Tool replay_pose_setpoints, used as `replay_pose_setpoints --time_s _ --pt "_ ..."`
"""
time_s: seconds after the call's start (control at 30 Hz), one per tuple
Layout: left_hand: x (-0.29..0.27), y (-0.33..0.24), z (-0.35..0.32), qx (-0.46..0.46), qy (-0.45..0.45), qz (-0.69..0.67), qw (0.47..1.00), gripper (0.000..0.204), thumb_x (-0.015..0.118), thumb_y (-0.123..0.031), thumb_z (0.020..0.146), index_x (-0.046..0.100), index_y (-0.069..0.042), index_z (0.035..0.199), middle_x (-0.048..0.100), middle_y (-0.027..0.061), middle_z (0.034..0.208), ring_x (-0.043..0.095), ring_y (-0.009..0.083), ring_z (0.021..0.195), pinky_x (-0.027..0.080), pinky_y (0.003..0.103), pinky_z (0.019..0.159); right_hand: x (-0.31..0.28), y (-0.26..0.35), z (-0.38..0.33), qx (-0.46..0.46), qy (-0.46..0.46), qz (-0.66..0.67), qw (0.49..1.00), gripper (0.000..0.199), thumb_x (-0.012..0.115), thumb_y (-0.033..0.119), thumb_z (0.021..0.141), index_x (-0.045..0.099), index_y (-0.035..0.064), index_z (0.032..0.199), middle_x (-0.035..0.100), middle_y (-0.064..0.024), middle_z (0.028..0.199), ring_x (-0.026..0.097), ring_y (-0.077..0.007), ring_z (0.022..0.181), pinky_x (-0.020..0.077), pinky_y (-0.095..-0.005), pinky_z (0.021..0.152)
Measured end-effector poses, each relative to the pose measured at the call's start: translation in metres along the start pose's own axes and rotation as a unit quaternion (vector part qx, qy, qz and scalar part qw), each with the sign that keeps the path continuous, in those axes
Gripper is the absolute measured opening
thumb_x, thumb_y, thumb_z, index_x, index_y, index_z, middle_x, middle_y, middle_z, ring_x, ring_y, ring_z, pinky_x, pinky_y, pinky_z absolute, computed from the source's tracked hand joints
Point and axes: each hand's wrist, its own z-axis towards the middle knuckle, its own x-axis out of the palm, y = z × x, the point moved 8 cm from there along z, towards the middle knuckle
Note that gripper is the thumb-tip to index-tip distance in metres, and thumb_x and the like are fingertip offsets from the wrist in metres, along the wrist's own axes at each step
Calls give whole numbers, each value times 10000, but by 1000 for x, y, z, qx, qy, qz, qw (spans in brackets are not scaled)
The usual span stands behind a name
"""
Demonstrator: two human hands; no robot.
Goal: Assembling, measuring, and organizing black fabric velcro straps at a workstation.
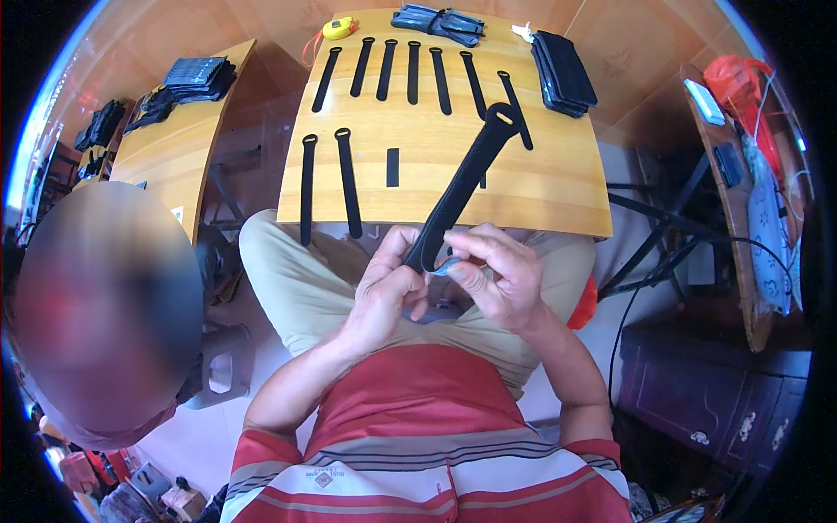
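Observation:
A long black hook-and-loop strap (464, 180) with a slotted round head slants up and away over the wooden table. My left hand (381, 283) is closed around its lower part. With thumb and fingertips, my right hand (499, 272) pinches the near end, which curls over and shows a grey-blue underside. Beyond my hands lie narrower black straps: one on the left (307, 187) and one beside it (348, 181), both reaching the table's near edge. A short black piece (392, 167) rests to their right. Several more straps (413, 74) form a far row.
The wooden table (366, 205) carries a black strap stack (565, 77), a tied bundle (438, 23) and a yellow tape measure (338, 29) at its far side. Another table (166, 152) with dark bundles stands left, beside a blurred person (109, 305). A dark cabinet (689, 383) is at right.

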Motion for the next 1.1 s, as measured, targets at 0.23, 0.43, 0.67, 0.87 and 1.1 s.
replay_pose_setpoints --time_s 0.23,0.43,0.67,0.87,1.1 --pt "-11 0 4 45 -34 10 998 345 455 -57 853 492 -39 1196 539 37 949 507 96 661 421 251 499 20 11 -6 -52 28 1 998 362 819 72 773 675 -18 1093 628 -122 972 674 -219 789 549 -312 643" --pt "-6 -6 5 176 -43 77 980 297 488 -261 1051 437 -36 1239 526 -5 891 476 38 653 372 190 519 28 22 -4 -100 -37 -76 991 388 829 67 749 669 -11 1094 619 -137 1078 697 -229 826 578 -322 654" --pt "-10 3 -5 129 -4 176 976 343 509 -353 1046 442 -75 1234 516 1 901 482 51 620 388 191 500 24 10 -5 -100 -29 -63 993 175 724 50 884 682 -25 1037 672 -136 1000 700 -198 815 555 -265 679" --pt "2 7 -45 61 36 185 980 228 471 -285 1064 454 -75 1150 472 -11 795 413 38 573 342 206 466 -164 -62 58 125 -297 -96 942 210 606 104 950 599 70 743 599 -28 668 606 -147 610 489 -312 570" --pt "-71 10 -92 47 -36 227 972 252 527 -299 1040 495 -62 1118 462 -28 754 415 43 610 367 218 519 -351 -50 67 2 -510 62 858 158 614 159 995 594 22 919 656 -71 794 632 -130 607 587 -285 584"
